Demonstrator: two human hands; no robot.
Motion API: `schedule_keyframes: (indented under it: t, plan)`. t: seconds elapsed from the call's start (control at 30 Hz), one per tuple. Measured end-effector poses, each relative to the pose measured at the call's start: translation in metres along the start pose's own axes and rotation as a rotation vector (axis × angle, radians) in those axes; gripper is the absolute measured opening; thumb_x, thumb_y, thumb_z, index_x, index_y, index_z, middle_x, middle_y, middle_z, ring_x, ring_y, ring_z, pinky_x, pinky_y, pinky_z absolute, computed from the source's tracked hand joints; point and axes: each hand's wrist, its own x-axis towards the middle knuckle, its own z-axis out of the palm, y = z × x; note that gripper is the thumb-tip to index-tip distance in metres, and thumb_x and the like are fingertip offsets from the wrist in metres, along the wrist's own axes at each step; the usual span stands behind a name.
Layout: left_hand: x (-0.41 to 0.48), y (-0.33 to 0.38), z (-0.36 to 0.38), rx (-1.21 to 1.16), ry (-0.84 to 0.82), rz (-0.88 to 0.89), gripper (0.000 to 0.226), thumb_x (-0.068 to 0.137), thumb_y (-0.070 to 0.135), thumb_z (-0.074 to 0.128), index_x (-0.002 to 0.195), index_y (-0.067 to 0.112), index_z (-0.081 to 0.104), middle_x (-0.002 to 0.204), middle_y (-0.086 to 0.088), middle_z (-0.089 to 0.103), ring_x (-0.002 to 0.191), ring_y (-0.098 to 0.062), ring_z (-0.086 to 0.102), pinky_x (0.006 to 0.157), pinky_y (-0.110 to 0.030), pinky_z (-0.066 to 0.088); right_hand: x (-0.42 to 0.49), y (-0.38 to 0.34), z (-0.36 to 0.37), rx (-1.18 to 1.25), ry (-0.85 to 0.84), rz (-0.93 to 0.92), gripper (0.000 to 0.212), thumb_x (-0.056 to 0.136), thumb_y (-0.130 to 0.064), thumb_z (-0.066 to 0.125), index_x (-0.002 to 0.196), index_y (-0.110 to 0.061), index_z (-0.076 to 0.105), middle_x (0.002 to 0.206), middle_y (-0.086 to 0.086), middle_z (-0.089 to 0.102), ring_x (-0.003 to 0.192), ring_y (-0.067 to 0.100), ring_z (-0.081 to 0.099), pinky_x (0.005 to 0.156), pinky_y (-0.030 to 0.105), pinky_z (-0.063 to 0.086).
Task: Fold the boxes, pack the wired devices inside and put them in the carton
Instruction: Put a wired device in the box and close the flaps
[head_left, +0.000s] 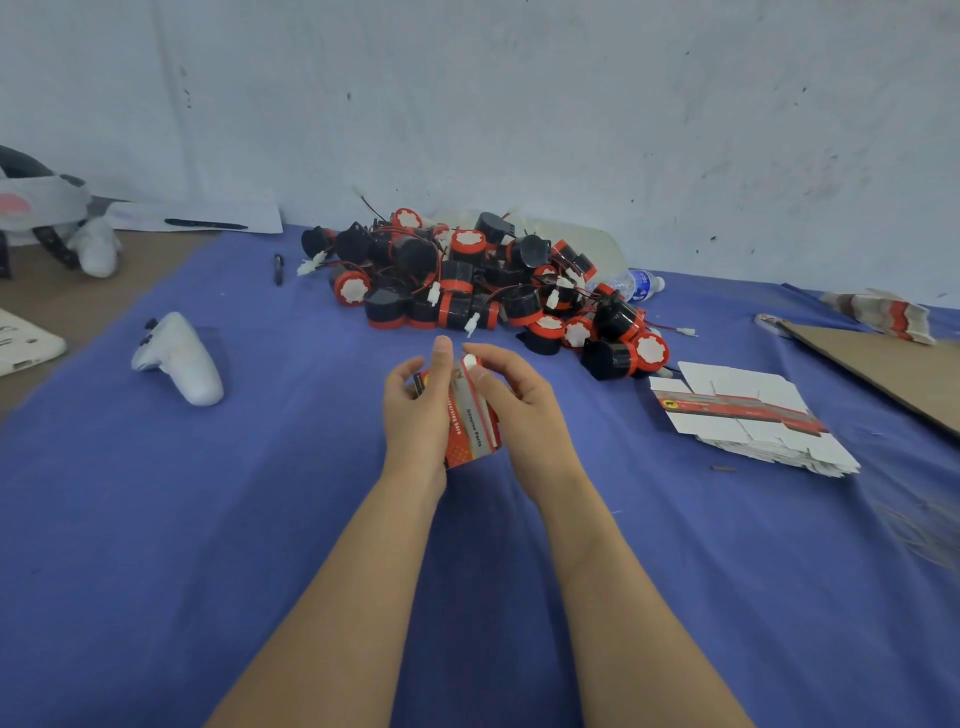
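Over the blue cloth (260, 519): red-and-white box (470, 423)
Left hand (415, 410): fingers curled round box
Right hand (519, 410): pinching its top flap
Behind: wired devices pile (483, 283)

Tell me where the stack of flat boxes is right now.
In the head view, the stack of flat boxes lies on the blue cloth at the right, between the pile of wired devices and the brown cardboard sheet.

I record: box (470, 421) at centre, device pile (483, 280) behind it, flat-box stack (748, 415) to its right, controller (179, 358) to its left, bottle (641, 285) at the pile's right edge.
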Motion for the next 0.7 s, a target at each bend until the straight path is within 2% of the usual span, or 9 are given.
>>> schedule_keyframes:
  t: [0.13, 0.2, 0.33, 0.4, 0.5, 0.6, 0.7]
  plan:
    - [-0.001, 0.001, 0.0, -0.046, 0.04, 0.01, 0.055, 0.084, 0.057, 0.061, 0.116, 0.012, 0.058, 0.1, -0.009, 0.068, 0.085, -0.02, 0.068, 0.075, -0.035, 0.058, 0.0, 0.003, 0.011, 0.09, 0.015, 0.015, 0.023, 0.096, -0.013, 0.053, 0.091, -0.031, 0.067, 0.084, -0.015, 0.069, 0.081, 0.004, 0.066, 0.07, 0.021, 0.055]
    - [-0.001, 0.002, 0.0, -0.048, 0.041, 0.014, 0.055, 0.084, 0.057, 0.06, 0.113, 0.011, 0.059, 0.094, -0.006, 0.067, 0.08, -0.018, 0.067, 0.071, -0.033, 0.058, 0.0, 0.004, 0.012, 0.12, 0.005, 0.026, 0.023, 0.097, -0.013, 0.052, 0.091, -0.03, 0.067, 0.082, -0.015, 0.07, 0.08, 0.004, 0.066, 0.069, 0.021, 0.055]
    - [-0.001, 0.003, 0.0, 0.016, 0.023, 0.05, 0.051, 0.088, 0.059, 0.053, 0.109, 0.013, 0.061, 0.094, -0.004, 0.067, 0.082, -0.017, 0.067, 0.068, -0.029, 0.055, 0.0, 0.005, 0.013, 0.145, 0.015, 0.048, 0.023, 0.098, -0.019, 0.051, 0.09, -0.03, 0.07, 0.085, -0.011, 0.071, 0.079, 0.006, 0.068, 0.067, 0.023, 0.055]
    - [0.0, 0.003, 0.0, 0.045, 0.002, 0.044, 0.046, 0.088, 0.06, 0.051, 0.101, 0.017, 0.062, 0.088, -0.002, 0.067, 0.078, -0.016, 0.067, 0.067, -0.03, 0.055, 0.001, 0.006, 0.01, 0.231, -0.002, 0.104, 0.025, 0.097, -0.019, 0.053, 0.086, -0.03, 0.073, 0.087, -0.007, 0.073, 0.08, 0.009, 0.069, 0.066, 0.025, 0.056]
    - [0.002, 0.002, -0.002, 0.077, -0.078, 0.018, 0.043, 0.089, 0.062, 0.048, 0.092, 0.022, 0.063, 0.085, -0.003, 0.068, 0.077, -0.018, 0.068, 0.074, -0.035, 0.057, 0.001, 0.005, -0.001, 0.453, -0.084, 0.22, 0.027, 0.095, -0.018, 0.054, 0.086, -0.025, 0.078, 0.097, 0.0, 0.074, 0.087, 0.014, 0.07, 0.068, 0.029, 0.057]
    - [0.004, 0.003, -0.003, 0.1, -0.158, -0.016, 0.046, 0.089, 0.065, 0.044, 0.099, 0.025, 0.066, 0.09, -0.004, 0.069, 0.083, -0.019, 0.069, 0.079, -0.038, 0.056, 0.001, 0.003, -0.008, 0.505, -0.149, 0.239, 0.027, 0.095, -0.02, 0.052, 0.092, -0.027, 0.078, 0.103, 0.0, 0.073, 0.09, 0.014, 0.07, 0.067, 0.029, 0.057]
    - [0.004, 0.003, -0.007, 0.044, -0.19, -0.065, 0.051, 0.088, 0.067, 0.043, 0.104, 0.025, 0.066, 0.094, -0.005, 0.071, 0.085, -0.019, 0.071, 0.079, -0.039, 0.057, 0.0, 0.004, -0.001, 0.358, -0.126, 0.227, 0.026, 0.098, -0.026, 0.051, 0.114, -0.04, 0.065, 0.119, 0.003, 0.067, 0.095, 0.016, 0.068, 0.07, 0.031, 0.056]
